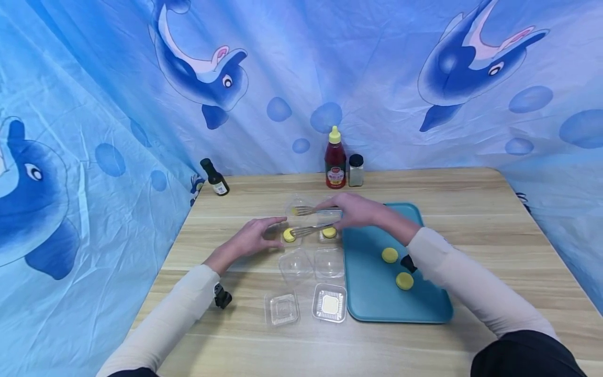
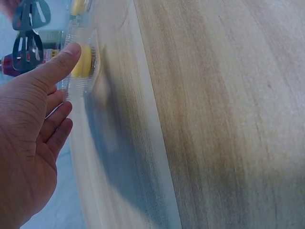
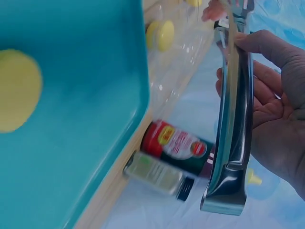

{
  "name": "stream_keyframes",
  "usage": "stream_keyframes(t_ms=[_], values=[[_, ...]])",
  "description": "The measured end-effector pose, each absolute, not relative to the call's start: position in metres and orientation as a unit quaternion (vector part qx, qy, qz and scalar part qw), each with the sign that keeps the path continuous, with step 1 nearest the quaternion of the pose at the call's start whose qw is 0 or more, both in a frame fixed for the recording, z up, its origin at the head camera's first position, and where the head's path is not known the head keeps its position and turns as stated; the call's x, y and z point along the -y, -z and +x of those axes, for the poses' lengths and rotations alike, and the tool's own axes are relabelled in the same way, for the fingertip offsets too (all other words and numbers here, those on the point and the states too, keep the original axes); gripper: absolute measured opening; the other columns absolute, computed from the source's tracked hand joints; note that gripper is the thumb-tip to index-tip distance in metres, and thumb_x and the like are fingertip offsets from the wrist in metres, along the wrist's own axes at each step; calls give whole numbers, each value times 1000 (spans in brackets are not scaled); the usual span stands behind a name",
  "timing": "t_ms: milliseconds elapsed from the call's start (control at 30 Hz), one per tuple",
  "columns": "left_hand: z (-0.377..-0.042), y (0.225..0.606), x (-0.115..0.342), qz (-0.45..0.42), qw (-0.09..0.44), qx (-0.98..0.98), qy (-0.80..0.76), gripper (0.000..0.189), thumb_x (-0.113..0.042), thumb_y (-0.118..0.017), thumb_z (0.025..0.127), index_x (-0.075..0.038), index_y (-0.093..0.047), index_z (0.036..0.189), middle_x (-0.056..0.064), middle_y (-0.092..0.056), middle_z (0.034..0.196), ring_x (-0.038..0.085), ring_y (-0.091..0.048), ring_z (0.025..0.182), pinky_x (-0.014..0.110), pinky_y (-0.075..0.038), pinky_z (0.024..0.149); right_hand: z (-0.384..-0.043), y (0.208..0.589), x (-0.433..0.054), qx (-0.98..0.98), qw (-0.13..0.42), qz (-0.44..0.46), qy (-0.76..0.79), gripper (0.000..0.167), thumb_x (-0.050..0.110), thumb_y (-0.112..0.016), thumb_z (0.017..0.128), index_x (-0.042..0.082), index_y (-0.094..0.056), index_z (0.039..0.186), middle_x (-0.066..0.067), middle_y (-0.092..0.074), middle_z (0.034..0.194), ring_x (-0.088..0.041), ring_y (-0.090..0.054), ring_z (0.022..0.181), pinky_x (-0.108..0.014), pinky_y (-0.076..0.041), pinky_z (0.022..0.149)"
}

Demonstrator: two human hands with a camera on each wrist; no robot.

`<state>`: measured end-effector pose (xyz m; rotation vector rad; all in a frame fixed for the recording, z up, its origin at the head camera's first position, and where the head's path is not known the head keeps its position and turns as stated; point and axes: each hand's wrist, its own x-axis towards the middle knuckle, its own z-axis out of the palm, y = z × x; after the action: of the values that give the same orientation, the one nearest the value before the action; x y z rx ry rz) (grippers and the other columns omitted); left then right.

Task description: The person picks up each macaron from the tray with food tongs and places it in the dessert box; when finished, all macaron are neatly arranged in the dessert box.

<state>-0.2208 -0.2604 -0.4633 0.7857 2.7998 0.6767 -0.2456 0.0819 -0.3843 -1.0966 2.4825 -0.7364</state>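
Observation:
My right hand grips metal tongs by their arms. The slotted tong heads stand apart, with nothing seen between them, above the back-left clear plastic box. Inside that box is a yellow macaron. My left hand is at the box's left side, thumb and fingers extended; whether it touches the plastic I cannot tell. Another yellow macaron sits in the back-right box, partly behind the tongs.
A blue-green tray carries two yellow macarons. Nearer me are two open clear boxes, one holding a white square, with raised lids. A red sauce bottle, a shaker jar and a dark bottle stand behind.

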Motion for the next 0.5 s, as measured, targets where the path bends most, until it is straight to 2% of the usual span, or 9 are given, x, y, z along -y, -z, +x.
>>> stream_keyframes(t_ms=[67, 167, 200, 333, 433, 500], values=[[-221, 463, 260, 263, 84, -934, -226, 85, -35, -90, 86, -13, -51, 158, 11, -54, 158, 35, -50, 145, 52, -38, 123, -244, 385, -92, -871, 157, -378, 272, 66, 5, -81, 91, 11, -59, 153, -12, -63, 148, -17, -55, 74, -32, -46, 64], [-220, 462, 260, 268, 86, -931, -231, 86, -35, -89, 87, -13, -49, 159, 10, -52, 159, 34, -49, 147, 52, -38, 123, -241, 387, -109, -871, 141, -372, 289, 68, 5, -81, 91, 11, -57, 154, -13, -64, 147, -14, -40, 59, -29, -40, 55], [-220, 461, 260, 270, 84, -930, -235, 86, -34, -89, 87, -12, -49, 159, 10, -52, 159, 34, -49, 147, 52, -38, 123, -240, 387, -115, -871, 136, -370, 294, 68, 4, -81, 91, 11, -57, 154, -15, -63, 148, -14, -38, 58, -29, -38, 52], [-219, 458, 259, 272, 67, -927, -250, 83, -32, -88, 89, -11, -48, 159, 11, -51, 160, 35, -49, 146, 54, -38, 122, -232, 389, -137, -871, 124, -360, 311, 70, 2, -81, 90, 11, -56, 155, -17, -58, 153, -14, -45, 59, -27, -41, 51], [-216, 455, 257, 274, 48, -925, -259, 82, -30, -87, 91, -12, -47, 161, 10, -50, 161, 35, -48, 147, 54, -39, 122, -225, 390, -154, -874, 119, -349, 317, 70, 2, -82, 90, 10, -56, 155, -16, -63, 147, -15, -37, 50, -27, -41, 50], [-213, 452, 254, 283, 34, -922, -263, 84, -29, -86, 92, -12, -44, 162, 11, -48, 162, 35, -47, 148, 54, -38, 123, -220, 391, -164, -879, 109, -343, 314, 68, 3, -82, 90, 8, -57, 153, -17, -64, 145, -13, -44, 56, -27, -43, 52]])
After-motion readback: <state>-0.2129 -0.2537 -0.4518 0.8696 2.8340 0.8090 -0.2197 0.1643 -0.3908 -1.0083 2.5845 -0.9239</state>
